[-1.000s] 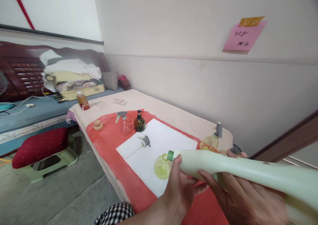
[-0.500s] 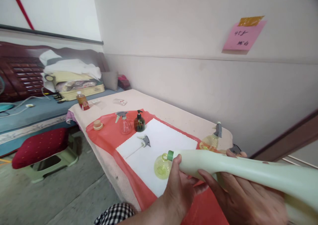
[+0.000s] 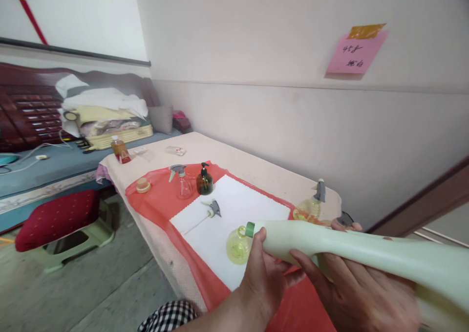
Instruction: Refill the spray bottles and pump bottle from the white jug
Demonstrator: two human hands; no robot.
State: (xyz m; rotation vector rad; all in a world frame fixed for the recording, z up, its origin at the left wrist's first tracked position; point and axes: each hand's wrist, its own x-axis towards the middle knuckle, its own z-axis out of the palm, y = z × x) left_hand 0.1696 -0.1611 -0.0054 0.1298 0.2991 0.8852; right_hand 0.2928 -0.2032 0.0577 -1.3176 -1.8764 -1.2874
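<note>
A large pale green bottle [image 3: 311,236] lies tilted almost level across both my hands. Its dark green neck end [image 3: 250,229] is at the mouth of a round, clear yellow-green spray bottle body [image 3: 237,246] on a white sheet [image 3: 252,195]. My left hand [image 3: 266,271] is closed around the bottle near its neck, thumb on the side. Farther back, my right hand [image 3: 366,288] grips it from below. I cannot make out any liquid running between the two. A grey and pale green spray trigger head with a thin tube [image 3: 211,209] lies on the sheet.
Behind the sheet stand a clear spray bottle [image 3: 184,186] and a dark pump bottle [image 3: 204,181] on red plastic [image 3: 154,202]. A yellowish spray bottle [image 3: 309,207] is at the right, an amber bottle [image 3: 120,150] far left. A wall runs along the table's far side; a red-topped stool [image 3: 60,217] is left.
The view has shifted very slightly. My hands, the pale green bottle and the spray bottle body keep the same positions relative to each other.
</note>
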